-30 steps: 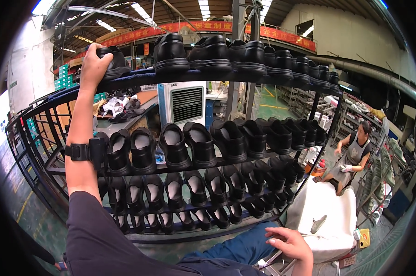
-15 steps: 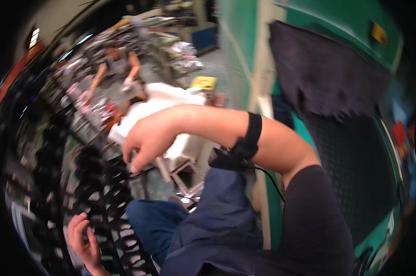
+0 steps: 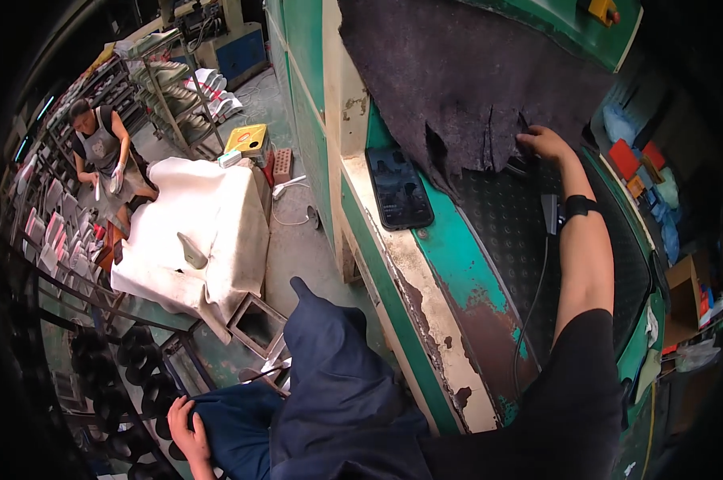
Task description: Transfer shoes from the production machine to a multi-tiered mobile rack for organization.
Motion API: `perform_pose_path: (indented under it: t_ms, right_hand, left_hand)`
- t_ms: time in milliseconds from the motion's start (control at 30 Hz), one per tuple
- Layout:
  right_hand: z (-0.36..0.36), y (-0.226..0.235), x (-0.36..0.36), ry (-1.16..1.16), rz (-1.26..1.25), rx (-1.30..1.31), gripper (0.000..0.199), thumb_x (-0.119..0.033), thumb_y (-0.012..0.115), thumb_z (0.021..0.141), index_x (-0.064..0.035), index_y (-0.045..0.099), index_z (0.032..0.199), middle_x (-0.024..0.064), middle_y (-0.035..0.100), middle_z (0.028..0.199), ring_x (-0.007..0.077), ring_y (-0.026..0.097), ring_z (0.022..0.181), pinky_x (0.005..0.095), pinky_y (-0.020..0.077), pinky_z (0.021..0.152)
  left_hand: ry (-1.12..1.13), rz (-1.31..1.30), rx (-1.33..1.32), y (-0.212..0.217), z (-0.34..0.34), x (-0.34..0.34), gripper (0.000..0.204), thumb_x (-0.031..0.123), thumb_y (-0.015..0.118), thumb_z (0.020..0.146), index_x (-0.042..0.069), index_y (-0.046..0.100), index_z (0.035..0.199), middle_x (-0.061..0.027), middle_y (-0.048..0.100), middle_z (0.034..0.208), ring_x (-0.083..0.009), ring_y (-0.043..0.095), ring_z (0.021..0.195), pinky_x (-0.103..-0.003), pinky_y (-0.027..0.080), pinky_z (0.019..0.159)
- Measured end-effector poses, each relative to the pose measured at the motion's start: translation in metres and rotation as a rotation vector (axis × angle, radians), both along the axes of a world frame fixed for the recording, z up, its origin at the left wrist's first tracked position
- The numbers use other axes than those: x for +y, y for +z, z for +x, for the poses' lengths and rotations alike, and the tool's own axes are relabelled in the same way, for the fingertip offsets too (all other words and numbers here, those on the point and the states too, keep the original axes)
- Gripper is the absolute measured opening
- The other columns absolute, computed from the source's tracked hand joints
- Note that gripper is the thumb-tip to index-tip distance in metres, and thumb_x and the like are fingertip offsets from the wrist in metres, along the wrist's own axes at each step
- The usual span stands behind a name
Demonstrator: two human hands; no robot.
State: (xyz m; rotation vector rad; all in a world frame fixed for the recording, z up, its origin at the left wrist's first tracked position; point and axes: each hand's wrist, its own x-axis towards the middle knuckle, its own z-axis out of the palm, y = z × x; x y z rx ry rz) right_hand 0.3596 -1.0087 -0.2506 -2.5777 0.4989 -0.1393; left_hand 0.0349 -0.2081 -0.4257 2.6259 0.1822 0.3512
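A dark, ragged-edged leather sheet (image 3: 473,80) lies over the far part of a black studded surface (image 3: 521,220) on the green machine. My right hand (image 3: 547,146) is at the torn near edge of this sheet, its fingers bent and closed on the edge; the fingertips are partly hidden. A black strap rings my right forearm, and a cable runs down from a small black device beside it. My left hand (image 3: 187,436) rests by my left knee, fingers loosely apart and holding nothing. A black phone (image 3: 399,188) lies on the machine's ledge, left of the sheet.
White sheet material (image 3: 193,216) drapes over a stand at left. Beyond it, a person (image 3: 101,152) works beside racks of parts. A yellow box (image 3: 247,140) sits near the machine. Black racks (image 3: 137,352) stand near my left knee; a cardboard box (image 3: 685,292) is at right.
My right hand has swung from over the white material at left to the dark sheet at right. The view has turned rightward; my left hand now lies by my knee.
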Motion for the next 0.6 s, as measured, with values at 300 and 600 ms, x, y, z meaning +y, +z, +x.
perform_pose_path:
  t_ms: [300, 600]
  right_hand:
    - [0.063, -0.043, 0.004, 0.167, 0.109, -0.137, 0.092, -0.039, 0.075, 0.065, 0.0074, 0.047, 0.139, 0.0238, 0.057, 0.136, 0.0327, 0.053, 0.129, 0.0352, 0.0392, 0.108]
    - [-0.029, -0.023, 0.052, 0.045, -0.101, -0.001, 0.104, -0.031, 0.082, 0.066, 0.0113, 0.029, 0.144, 0.0233, 0.057, 0.131, 0.0294, 0.054, 0.124, 0.0319, 0.0410, 0.105]
  left_hand:
    - [0.042, -0.001, -0.002, -0.006, -0.005, 0.005, 0.027, 0.014, 0.057, 0.085, 0.000, 0.067, 0.107, -0.0171, 0.064, 0.121, -0.0360, 0.055, 0.121, -0.043, 0.039, 0.106]
    - [0.046, -0.090, -0.083, -0.017, -0.014, 0.016, 0.028, 0.010, 0.056, 0.086, -0.002, 0.065, 0.110, -0.0175, 0.063, 0.123, -0.0356, 0.054, 0.122, -0.043, 0.037, 0.109]
